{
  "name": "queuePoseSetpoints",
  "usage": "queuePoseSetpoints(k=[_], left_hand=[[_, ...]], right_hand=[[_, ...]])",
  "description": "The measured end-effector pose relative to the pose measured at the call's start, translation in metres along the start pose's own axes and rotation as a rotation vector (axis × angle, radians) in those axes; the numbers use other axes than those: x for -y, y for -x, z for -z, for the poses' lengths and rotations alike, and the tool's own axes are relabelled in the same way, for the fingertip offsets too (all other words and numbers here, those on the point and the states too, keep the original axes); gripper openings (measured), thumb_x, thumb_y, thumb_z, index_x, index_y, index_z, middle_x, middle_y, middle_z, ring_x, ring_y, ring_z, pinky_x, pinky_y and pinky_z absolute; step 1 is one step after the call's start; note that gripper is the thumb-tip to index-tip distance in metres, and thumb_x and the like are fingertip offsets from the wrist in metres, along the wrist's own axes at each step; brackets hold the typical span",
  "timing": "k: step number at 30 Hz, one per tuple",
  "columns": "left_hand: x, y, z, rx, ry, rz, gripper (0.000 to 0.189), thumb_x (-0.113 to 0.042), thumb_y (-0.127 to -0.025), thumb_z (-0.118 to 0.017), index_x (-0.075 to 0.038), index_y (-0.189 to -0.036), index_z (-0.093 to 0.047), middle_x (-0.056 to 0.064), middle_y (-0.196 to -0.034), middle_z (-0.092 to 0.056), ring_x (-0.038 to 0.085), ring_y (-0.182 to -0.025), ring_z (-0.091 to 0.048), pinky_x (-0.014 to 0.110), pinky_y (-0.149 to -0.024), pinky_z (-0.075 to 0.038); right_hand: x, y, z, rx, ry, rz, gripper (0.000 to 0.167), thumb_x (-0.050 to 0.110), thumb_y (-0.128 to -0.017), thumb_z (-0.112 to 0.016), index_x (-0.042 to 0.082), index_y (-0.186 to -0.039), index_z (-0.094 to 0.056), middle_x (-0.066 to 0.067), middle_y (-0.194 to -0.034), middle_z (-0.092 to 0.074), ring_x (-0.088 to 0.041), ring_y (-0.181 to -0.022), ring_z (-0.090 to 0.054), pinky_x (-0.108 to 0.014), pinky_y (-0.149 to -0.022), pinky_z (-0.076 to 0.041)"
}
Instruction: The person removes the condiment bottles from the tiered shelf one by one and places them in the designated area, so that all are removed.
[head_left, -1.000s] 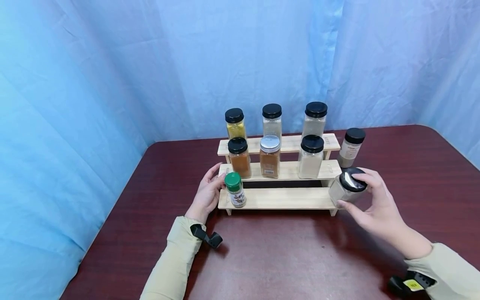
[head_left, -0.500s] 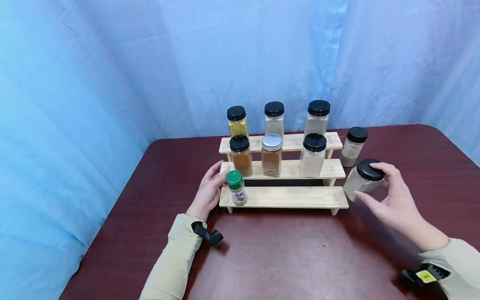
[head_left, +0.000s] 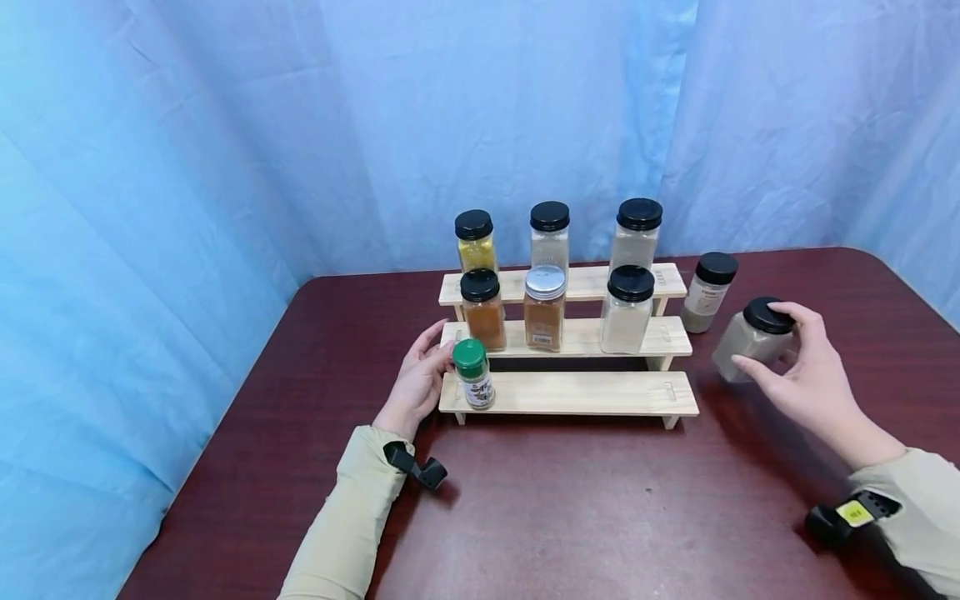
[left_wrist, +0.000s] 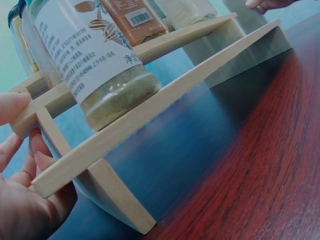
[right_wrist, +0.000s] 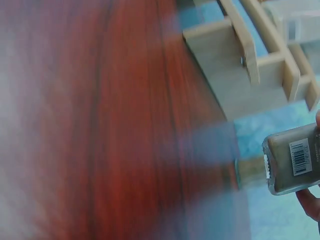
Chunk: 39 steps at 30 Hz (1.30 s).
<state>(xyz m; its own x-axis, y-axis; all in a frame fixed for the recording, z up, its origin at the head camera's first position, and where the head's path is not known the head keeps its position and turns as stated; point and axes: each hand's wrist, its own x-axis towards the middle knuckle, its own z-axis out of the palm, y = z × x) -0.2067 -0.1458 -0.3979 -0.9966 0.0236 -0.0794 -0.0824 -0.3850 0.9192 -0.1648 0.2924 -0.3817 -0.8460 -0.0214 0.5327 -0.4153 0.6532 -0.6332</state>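
My right hand (head_left: 813, 387) holds a clear spice jar (head_left: 746, 346) with a black lid, tilted above the table to the right of the rack. Greyish powder fills it, and a barcode label shows on the jar (right_wrist: 295, 157) in the right wrist view. At the left end of the three-tier wooden spice rack (head_left: 577, 393), my left hand (head_left: 414, 385) grips the middle shelf. Its thumb lies on top and its fingers underneath in the left wrist view. Beside that hand, a green-capped spice bottle (head_left: 477, 390) stands on the lowest shelf.
The middle shelf carries an orange-brown jar (head_left: 484, 323), a silver-lidded jar (head_left: 543, 321) and a white-powder jar (head_left: 625, 325). Three black-lidded jars line the top shelf, including a yellow one (head_left: 477, 252). Another labelled jar (head_left: 705, 298) stands behind right on the dark red table (head_left: 555, 508).
My right hand has carried the jar rightward and slightly back, away from the lowest shelf's right end. My left hand stays on the rack. The head view has shifted slightly.
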Motion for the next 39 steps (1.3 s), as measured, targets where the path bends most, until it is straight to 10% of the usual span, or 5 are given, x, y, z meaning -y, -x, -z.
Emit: queuePoseSetpoints(k=[8, 21, 27, 34, 39], left_hand=[[-0.001, 0.001, 0.001, -0.002, -0.007, -0.002, 0.052, 0.002, -0.096, -0.046, -0.003, -0.145, -0.032, -0.002, -0.09, -0.056, 0.003, -0.066, -0.054, 0.015, -0.06, -0.041], [-0.001, -0.001, 0.0, -0.009, -0.015, -0.004, 0.051, 0.001, -0.096, -0.047, -0.004, -0.145, -0.032, -0.002, -0.089, -0.056, 0.003, -0.066, -0.054, 0.015, -0.06, -0.041], [0.0, 0.0, 0.0, -0.006, -0.025, 0.006, 0.054, 0.001, -0.096, -0.048, -0.003, -0.146, -0.03, -0.002, -0.087, -0.056, 0.004, -0.066, -0.055, 0.016, -0.059, -0.042], [0.001, 0.0, 0.001, -0.014, -0.033, 0.007, 0.051, 0.001, -0.096, -0.048, -0.005, -0.145, -0.033, -0.002, -0.088, -0.056, 0.004, -0.067, -0.055, 0.016, -0.06, -0.042], [0.0, 0.0, 0.001, -0.004, -0.036, -0.006, 0.051, 0.001, -0.096, -0.047, -0.003, -0.145, -0.032, -0.003, -0.089, -0.056, 0.004, -0.067, -0.053, 0.016, -0.06, -0.041]], right_hand=[[-0.021, -0.011, 0.0, 0.027, 0.095, -0.081, 0.08, -0.007, -0.077, -0.07, 0.001, -0.141, -0.022, -0.029, -0.121, -0.042, 0.021, -0.074, -0.035, -0.001, -0.058, -0.032], [-0.044, -0.033, 0.003, 0.088, 0.186, -0.098, 0.077, -0.001, -0.079, -0.072, -0.003, -0.14, -0.026, -0.032, -0.121, -0.04, 0.002, -0.068, -0.033, -0.013, -0.051, -0.031], [-0.05, -0.037, 0.002, 0.066, 0.2, -0.09, 0.076, -0.003, -0.077, -0.071, -0.006, -0.138, -0.026, -0.034, -0.119, -0.041, -0.03, -0.082, -0.041, -0.018, -0.061, -0.027], [-0.058, -0.04, 0.003, 0.08, 0.214, -0.114, 0.076, 0.003, -0.081, -0.072, -0.003, -0.141, -0.025, -0.032, -0.118, -0.041, -0.005, -0.072, -0.036, -0.015, -0.054, -0.029], [-0.061, -0.047, 0.002, 0.089, 0.222, -0.117, 0.077, 0.001, -0.081, -0.071, -0.005, -0.141, -0.024, -0.034, -0.12, -0.039, -0.03, -0.078, -0.042, -0.015, -0.056, -0.028]])
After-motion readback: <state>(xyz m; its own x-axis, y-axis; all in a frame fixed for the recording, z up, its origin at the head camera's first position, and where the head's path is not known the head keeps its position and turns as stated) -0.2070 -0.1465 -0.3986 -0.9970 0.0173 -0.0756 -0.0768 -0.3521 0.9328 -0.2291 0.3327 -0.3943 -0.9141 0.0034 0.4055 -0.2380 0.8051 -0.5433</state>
